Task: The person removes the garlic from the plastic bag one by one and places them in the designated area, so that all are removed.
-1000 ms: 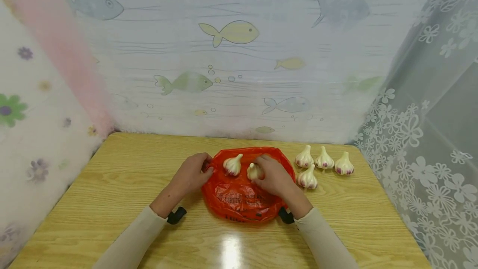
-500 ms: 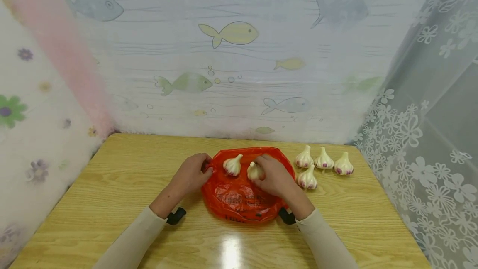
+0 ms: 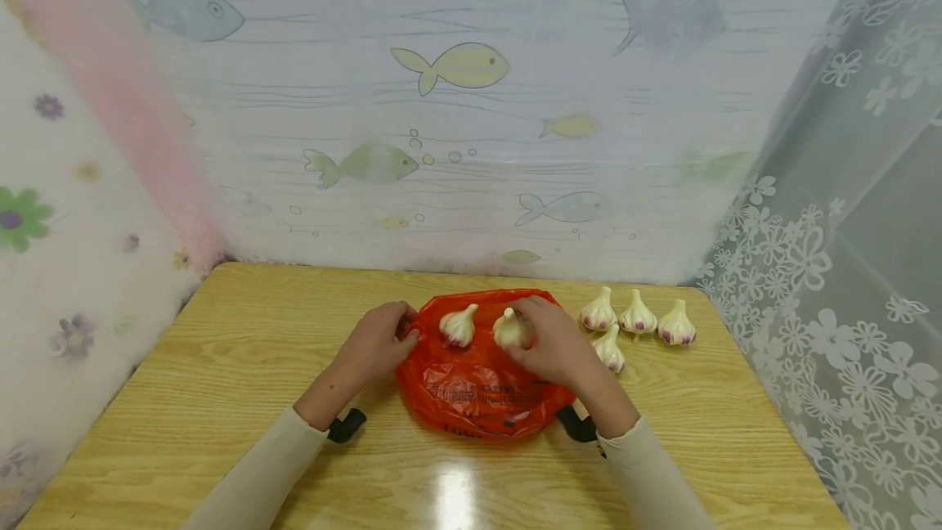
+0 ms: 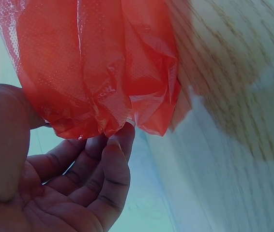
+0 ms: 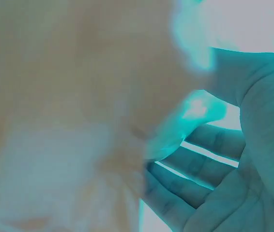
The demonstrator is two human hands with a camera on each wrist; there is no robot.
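An open red plastic bag (image 3: 471, 391) with dark print lies on the table, its rim spread into a rough oval. My left hand (image 3: 379, 338) pinches the bag's left edge between thumb and fingers; in the left wrist view the red film (image 4: 93, 58) gathers at the fingertips. Over the bag's right side my right hand (image 3: 555, 342) grips a garlic bulb (image 3: 508, 331), stem upward. Another garlic bulb (image 3: 458, 327) stands inside the bag's rim, left of the held one. The right wrist view is washed out, with the hand's fingers (image 5: 190, 166) partly hidden by a pale blur.
Several garlic bulbs (image 3: 638, 316) stand on the wooden table (image 3: 221, 350) right of the bag; the nearest is partly behind the right hand. Black wrist-camera mounts (image 3: 347, 425) sit by both wrists. A fish-print curtain (image 3: 456, 145) hangs at the table's back edge.
My right hand has moved slightly up and to the right in the head view, carrying its garlic bulb along. The left hand and the bag have stayed in place.
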